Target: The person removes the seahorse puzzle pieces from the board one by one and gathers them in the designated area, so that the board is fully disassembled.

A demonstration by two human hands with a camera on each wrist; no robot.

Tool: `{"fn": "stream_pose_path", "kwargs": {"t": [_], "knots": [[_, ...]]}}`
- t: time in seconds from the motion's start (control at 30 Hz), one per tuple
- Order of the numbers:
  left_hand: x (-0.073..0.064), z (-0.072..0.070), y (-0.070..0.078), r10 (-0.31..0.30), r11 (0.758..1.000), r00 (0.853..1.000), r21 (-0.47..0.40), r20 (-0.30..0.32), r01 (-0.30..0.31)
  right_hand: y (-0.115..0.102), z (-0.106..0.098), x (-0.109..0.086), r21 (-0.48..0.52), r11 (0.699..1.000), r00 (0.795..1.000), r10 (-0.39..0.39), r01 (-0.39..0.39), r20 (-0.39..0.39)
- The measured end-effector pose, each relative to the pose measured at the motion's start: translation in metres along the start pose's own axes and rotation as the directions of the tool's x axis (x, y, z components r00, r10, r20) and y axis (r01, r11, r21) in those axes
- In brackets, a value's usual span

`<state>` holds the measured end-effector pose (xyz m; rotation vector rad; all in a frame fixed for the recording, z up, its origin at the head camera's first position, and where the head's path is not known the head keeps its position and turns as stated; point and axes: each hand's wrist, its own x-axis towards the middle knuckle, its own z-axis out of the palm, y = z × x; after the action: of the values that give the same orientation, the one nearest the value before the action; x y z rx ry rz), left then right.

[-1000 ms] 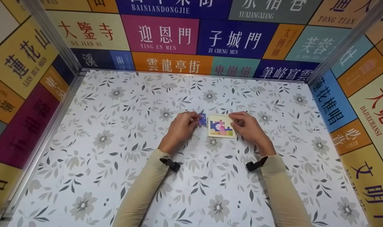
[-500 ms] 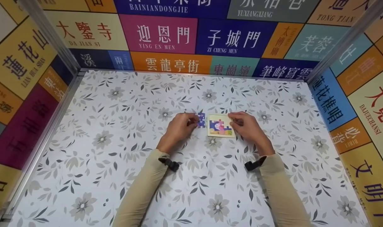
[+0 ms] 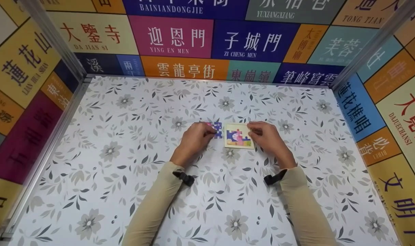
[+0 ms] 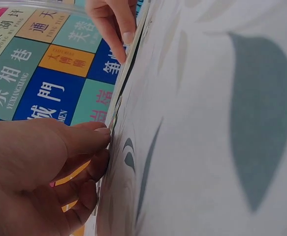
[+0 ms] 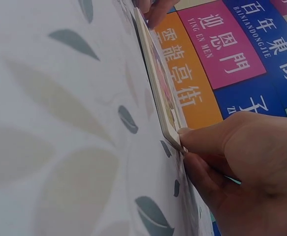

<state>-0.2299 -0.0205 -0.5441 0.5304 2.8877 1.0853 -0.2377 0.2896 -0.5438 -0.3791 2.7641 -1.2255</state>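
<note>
A small square jigsaw board (image 3: 238,126) with a cream border lies mid-table, its lower part filled with purple, pink and yellow pieces. My right hand (image 3: 269,139) pinches its right edge; the right wrist view has the thumb at a corner of the board (image 5: 156,83). Just left of the board are purple puzzle pieces (image 3: 218,130), with some pink at their far left. My left hand (image 3: 194,138) pinches at these pieces, thumb and fingertips close to the table; its fingers partly cover them. In the left wrist view, the left hand (image 4: 40,162) sits low at the table surface.
The table (image 3: 159,205) wears a white cloth with grey flowers and leaves. Panels with Chinese lettering (image 3: 180,37) stand at the back and both sides, with metal posts (image 3: 57,37) at the corners. Dark camera mounts (image 3: 185,177) sit on both wrists.
The left hand and the purple pieces have shifted slightly left, away from the board. More of the pieces, including a pink part, now shows. The right hand stays at the board's edge.
</note>
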Motion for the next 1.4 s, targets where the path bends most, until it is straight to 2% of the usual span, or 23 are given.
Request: {"fn": "stream_pose_path", "kwargs": {"t": [0.1, 0.27, 0.47, 0.8, 1.1, 1.27, 1.4], "knots": [[-0.001, 0.001, 0.001, 0.012, 1.0, 1.0, 0.018, -0.004, -0.012, 0.0, 0.0, 0.0, -0.002, 1.0, 1.0, 0.015, -0.015, -0.005], [-0.001, 0.002, 0.003, -0.001, 1.0, 1.0, 0.027, -0.002, 0.001, -0.001, -0.002, 0.001, -0.001, 0.999, 0.999, 0.045, -0.045, 0.005], [-0.001, 0.001, 0.003, 0.001, 1.0, 1.0, 0.031, 0.0, -0.001, -0.002, -0.001, 0.003, -0.002, 1.0, 1.0, 0.021, -0.021, 0.003], [0.0, 0.001, 0.005, 0.022, 0.998, 1.0, 0.051, 0.002, -0.022, -0.003, 0.0, 0.004, -0.034, 0.999, 0.999, 0.027, -0.028, -0.021], [0.001, 0.0, 0.007, 0.001, 0.999, 1.0, 0.053, -0.004, -0.001, -0.003, -0.001, 0.003, -0.029, 1.0, 0.999, -0.002, 0.001, -0.034], [0.001, 0.0, 0.008, -0.004, 0.998, 1.0, 0.055, -0.007, 0.005, -0.003, 0.0, 0.003, -0.026, 0.999, 0.998, 0.025, -0.026, -0.05], [0.002, 0.002, 0.01, 0.019, 0.998, 1.0, 0.059, -0.02, -0.018, -0.003, -0.001, 0.003, -0.024, 0.998, 0.998, 0.049, -0.05, -0.047]]}}
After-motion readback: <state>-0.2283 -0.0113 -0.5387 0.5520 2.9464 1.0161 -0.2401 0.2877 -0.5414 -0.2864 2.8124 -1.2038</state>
